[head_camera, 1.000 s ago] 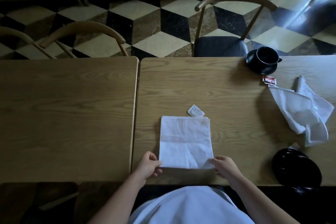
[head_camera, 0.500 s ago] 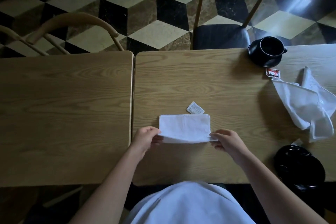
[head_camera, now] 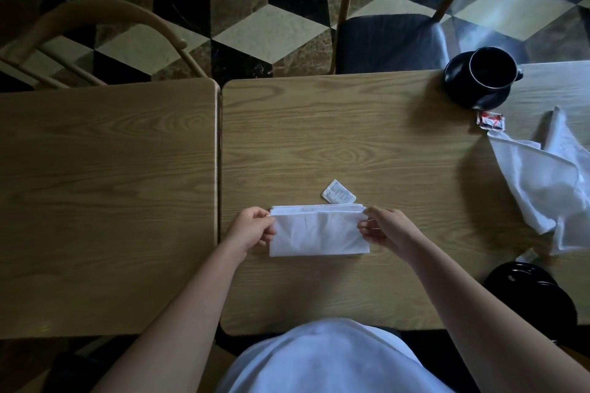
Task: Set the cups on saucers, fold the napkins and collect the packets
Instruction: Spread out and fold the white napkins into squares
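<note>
A white napkin [head_camera: 319, 231] lies folded in half on the right-hand table, its upper edges stacked at the far side. My left hand [head_camera: 253, 228] pinches its top left corner and my right hand [head_camera: 388, 228] pinches its top right corner. A white packet [head_camera: 338, 196] lies just beyond the napkin. At the back right a black cup [head_camera: 491, 68] stands on a black saucer [head_camera: 459, 86]. A red and white packet [head_camera: 490, 120] sits beside a crumpled white napkin [head_camera: 549, 182]. Another black saucer [head_camera: 533, 292] is at the near right edge, with a small packet [head_camera: 526, 254] just behind it.
Two wooden tables [head_camera: 105, 201] stand side by side with a narrow gap [head_camera: 219, 169] between them. A chair with a dark seat [head_camera: 386, 41] faces the far edge, and a curved wooden chair back [head_camera: 105, 13] stands at the far left. The floor is chequered.
Both hands lifted the napkin's near edge and carried it away from me onto the far edge, halving the napkin. The view also tilted down towards the table.
</note>
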### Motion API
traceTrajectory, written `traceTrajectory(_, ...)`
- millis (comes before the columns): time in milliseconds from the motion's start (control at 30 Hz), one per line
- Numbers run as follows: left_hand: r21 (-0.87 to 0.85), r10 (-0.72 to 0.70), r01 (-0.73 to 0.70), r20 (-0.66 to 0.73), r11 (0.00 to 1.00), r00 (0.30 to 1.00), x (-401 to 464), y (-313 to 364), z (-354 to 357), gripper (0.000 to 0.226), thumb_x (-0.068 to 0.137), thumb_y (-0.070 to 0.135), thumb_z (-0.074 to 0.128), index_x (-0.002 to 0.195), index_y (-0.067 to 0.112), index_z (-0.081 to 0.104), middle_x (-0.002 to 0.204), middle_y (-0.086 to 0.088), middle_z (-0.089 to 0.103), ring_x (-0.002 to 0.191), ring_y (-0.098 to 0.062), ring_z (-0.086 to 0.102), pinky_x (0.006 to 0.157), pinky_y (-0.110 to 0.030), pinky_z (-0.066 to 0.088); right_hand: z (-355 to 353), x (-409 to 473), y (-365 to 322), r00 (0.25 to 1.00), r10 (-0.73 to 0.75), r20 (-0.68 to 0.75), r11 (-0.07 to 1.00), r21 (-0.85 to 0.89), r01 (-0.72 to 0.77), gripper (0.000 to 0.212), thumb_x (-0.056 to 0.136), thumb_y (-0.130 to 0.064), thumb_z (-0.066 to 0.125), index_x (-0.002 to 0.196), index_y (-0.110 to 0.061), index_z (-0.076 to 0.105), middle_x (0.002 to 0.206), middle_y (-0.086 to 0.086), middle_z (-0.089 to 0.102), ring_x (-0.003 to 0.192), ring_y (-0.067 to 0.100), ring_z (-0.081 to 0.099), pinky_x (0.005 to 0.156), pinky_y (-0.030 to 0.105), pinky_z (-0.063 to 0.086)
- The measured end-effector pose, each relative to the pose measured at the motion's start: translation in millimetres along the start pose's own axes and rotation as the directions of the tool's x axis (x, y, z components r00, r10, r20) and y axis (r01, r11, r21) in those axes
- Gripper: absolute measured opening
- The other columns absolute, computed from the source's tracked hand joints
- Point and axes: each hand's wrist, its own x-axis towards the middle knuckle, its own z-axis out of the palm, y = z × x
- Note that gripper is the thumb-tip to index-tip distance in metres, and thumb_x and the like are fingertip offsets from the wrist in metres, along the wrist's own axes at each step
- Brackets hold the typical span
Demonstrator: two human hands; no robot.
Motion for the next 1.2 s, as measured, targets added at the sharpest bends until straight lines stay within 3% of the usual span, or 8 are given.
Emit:
traceTrajectory(233, 0.039, -0.006, 0.01, -0.095, 0.999, 0.995, 13, 7, 6, 0.009, 0.09, 0.012, 0.061, 0.087, 0.013, 0.053, 0.066, -0.009, 0.07, 0.049, -0.016, 0.059, 0.046, -0.022, 0.038, 4, 11, -10, 0.999, 0.027, -0.037, 0.999, -0.045, -0.029, 0.011, 0.091, -0.013, 0.058, 0.091, -0.004, 0.064, 0.071, 0.011, 0.067, 0.06, 0.018, 0.066, 0.055, 0.026, 0.057)
traceTrajectory(367, 0.045, -0.014, 0.023, -0.179, 0.999, 0.984, 11, 11, 10, 0.012, 0.089, 0.017, 0.06, 0.092, 0.012, 0.049, 0.065, -0.008, 0.069, 0.049, -0.018, 0.06, 0.045, -0.024, 0.041, 6, 9, -15, 0.995, -0.016, -0.103, 0.997, -0.077, 0.008, 0.01, 0.089, -0.011, 0.053, 0.091, -0.004, 0.061, 0.076, 0.013, 0.066, 0.064, 0.02, 0.065, 0.071, 0.034, 0.058)
traceTrajectory(433, 0.286, 0.157, -0.074, -0.28, 0.955, 0.947, 4, 12, 14, 0.014, 0.088, 0.024, 0.059, 0.092, 0.014, 0.049, 0.069, -0.007, 0.067, 0.058, -0.026, 0.062, 0.054, -0.034, 0.047, 12, 2, -13, 0.968, -0.158, -0.194, 0.974, -0.194, 0.12, 0.011, 0.085, -0.012, 0.049, 0.084, -0.006, 0.058, 0.075, 0.013, 0.067, 0.058, 0.018, 0.062, 0.062, 0.03, 0.055)
traceTrajectory(567, 0.599, 0.506, -0.45, 0.086, 0.662, 0.858, -25, 7, 36, 0.005, 0.084, 0.022, 0.052, 0.087, 0.018, 0.053, 0.066, -0.002, 0.063, 0.064, -0.029, 0.059, 0.06, -0.038, 0.048, 46, -20, 19, 0.93, -0.366, 0.015, 0.815, -0.478, 0.329, 0.013, 0.087, -0.014, 0.052, 0.086, -0.011, 0.064, 0.079, 0.001, 0.073, 0.063, 0.011, 0.068, 0.059, 0.028, 0.055)
traceTrajectory(667, 0.671, 0.472, -0.548, 0.32, 0.499, 0.822, -37, -2, 60, 0.014, 0.086, 0.014, 0.049, 0.098, 0.013, 0.055, 0.096, -0.01, 0.065, 0.093, -0.031, 0.061, 0.079, -0.039, 0.047, 75, -28, 46, 0.875, -0.391, 0.285, 0.602, -0.64, 0.477, 0.02, 0.086, -0.006, 0.051, 0.09, -0.012, 0.07, 0.09, 0.004, 0.073, 0.08, 0.02, 0.065, 0.071, 0.031, 0.047)
traceTrajectory(833, 0.827, 0.361, -0.464, 0.347, 0.318, 0.865, -34, -22, 80, 0.029, 0.087, 0.005, 0.046, 0.116, 0.01, 0.047, 0.126, -0.013, 0.053, 0.121, -0.03, 0.048, 0.102, -0.037, 0.037, 88, -25, 68, 0.841, -0.388, 0.378, 0.513, -0.669, 0.537, 0.032, 0.078, -0.01, 0.047, 0.102, -0.013, 0.068, 0.1, 0.004, 0.071, 0.094, 0.02, 0.064, 0.078, 0.036, 0.052)
traceTrajectory(1067, 0.825, 0.351, -0.325, 0.167, 0.462, 0.921, -15, -21, 51, 0.02, 0.085, 0.01, 0.048, 0.105, 0.012, 0.052, 0.116, -0.009, 0.057, 0.113, -0.028, 0.051, 0.093, -0.034, 0.038, 48, -8, 59, 0.874, -0.459, 0.156, 0.376, -0.858, 0.351, 0.015, 0.092, -0.018, 0.046, 0.086, -0.016, 0.06, 0.096, 0.001, 0.066, 0.086, 0.027, 0.06, 0.063, 0.033, 0.039)
traceTrajectory(1200, 0.836, 0.308, -0.192, 0.029, 0.514, 0.951, -7, -21, 31, 0.019, 0.086, 0.013, 0.046, 0.103, 0.012, 0.055, 0.115, -0.01, 0.06, 0.113, -0.03, 0.052, 0.092, -0.035, 0.041, 20, -3, 53, 0.891, -0.452, 0.039, 0.459, -0.847, 0.27, 0.015, 0.086, -0.015, 0.052, 0.083, -0.013, 0.066, 0.09, 0.005, 0.07, 0.086, 0.029, 0.063, 0.066, 0.036, 0.047)
